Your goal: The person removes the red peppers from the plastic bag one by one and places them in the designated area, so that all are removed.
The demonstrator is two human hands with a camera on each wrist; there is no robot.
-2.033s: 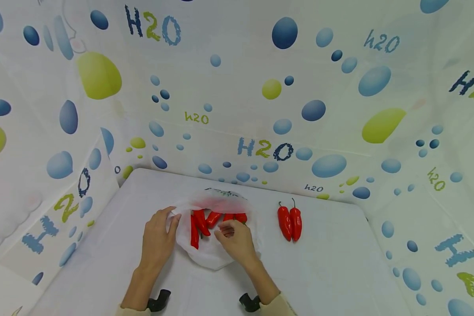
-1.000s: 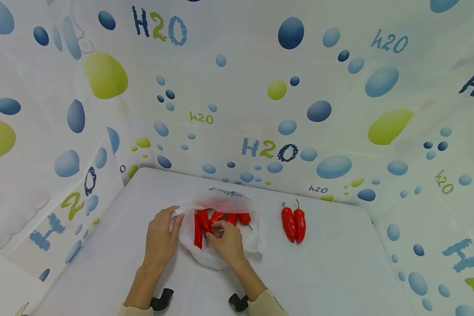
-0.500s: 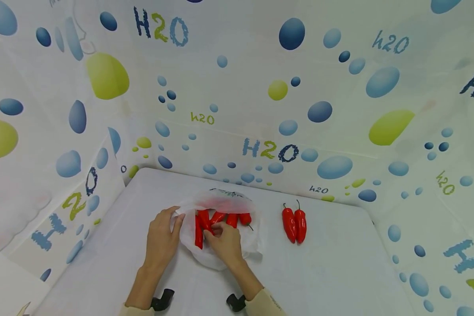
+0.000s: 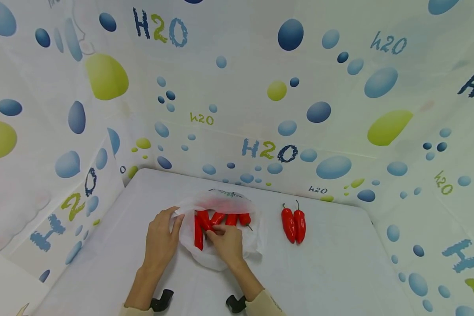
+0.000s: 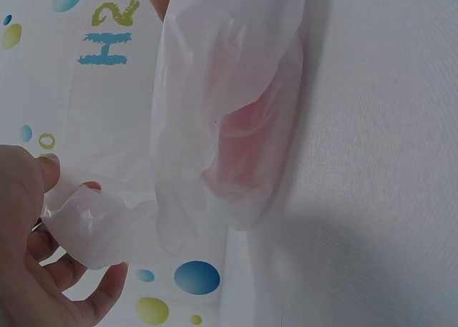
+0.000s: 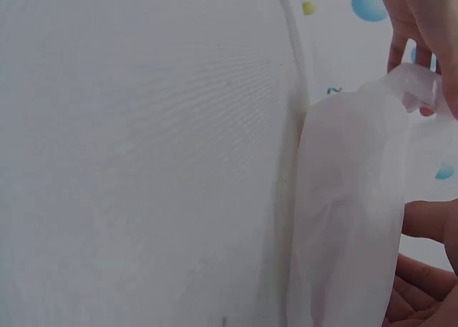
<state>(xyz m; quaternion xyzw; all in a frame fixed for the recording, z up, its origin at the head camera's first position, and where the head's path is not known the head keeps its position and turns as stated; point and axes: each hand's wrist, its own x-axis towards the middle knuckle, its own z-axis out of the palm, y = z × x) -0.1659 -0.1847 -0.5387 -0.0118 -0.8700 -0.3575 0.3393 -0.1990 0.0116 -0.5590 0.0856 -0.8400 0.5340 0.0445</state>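
Note:
A white translucent plastic bag [image 4: 205, 259] lies with its mouth towards me, several red peppers [image 4: 218, 217] inside. My left hand [image 4: 161, 237] pinches the bag's left rim; the left wrist view shows the thin film between the thumb and fingers of this hand [image 5: 43, 248]. Reaching into the mouth, my right hand [image 4: 227, 243] has thumb and fingertips at the lower end of a slanting red pepper [image 4: 203, 219] and appears to pinch it. Another red pepper [image 4: 198, 235] lies just left of it. In the right wrist view the bag's side hides part of the right hand [image 6: 426, 270].
Two red peppers, one [image 4: 288, 225] beside the other [image 4: 299, 226], lie side by side on the white table [image 4: 332, 263], right of the bag. A patterned curtain [image 4: 237, 87] with blue and green drops stands behind and at both sides.
My right hand has moved left inside the bag, from its middle to the slanting pepper, and has stayed there over the last second. The left hand keeps its grip on the rim.

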